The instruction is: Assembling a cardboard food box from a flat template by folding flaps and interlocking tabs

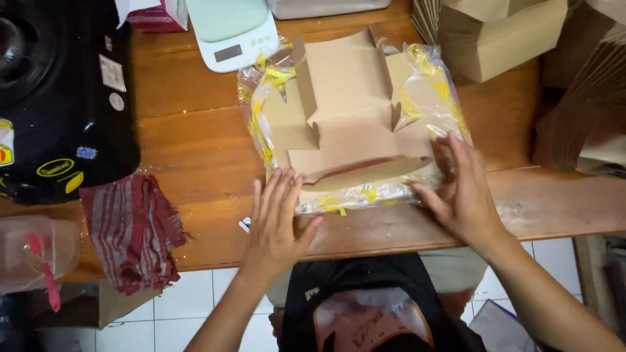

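Seen from above, a wooden worktop (195, 150) with a flat cardboard box blank (345, 124) lying near its front edge, on top of a clear plastic bag (430, 91) with yellow print. Partly unfolded, with one side panel standing up at the left and a front flap lifted a little. Left hand (277, 218) resting flat, fingers spread and straight, with fingertips touching the front left corner of the bag and the cardboard; nothing pinched. Right hand (460, 192) placed on the front right corner, fingers open and slightly curved, pressing down on the cardboard flap and the plastic; thumb pointing toward the left hand; no clear grip visible. Behind the cardboard, toward the far edge, a pale green kitchen scale (235, 29) with a small display. At the left, a large black object (62, 91) with stickers, covering much of that side. In front of it, a red striped cloth (134, 228) hanging partly over the worktop edge. Further left and lower, a translucent plastic container (32, 251) with something pink inside. At the far right, stacks of brown cardboard boxes (502, 36) and folded sheets. Below the worktop, white floor tiles (163, 319) and the person's dark shirt.
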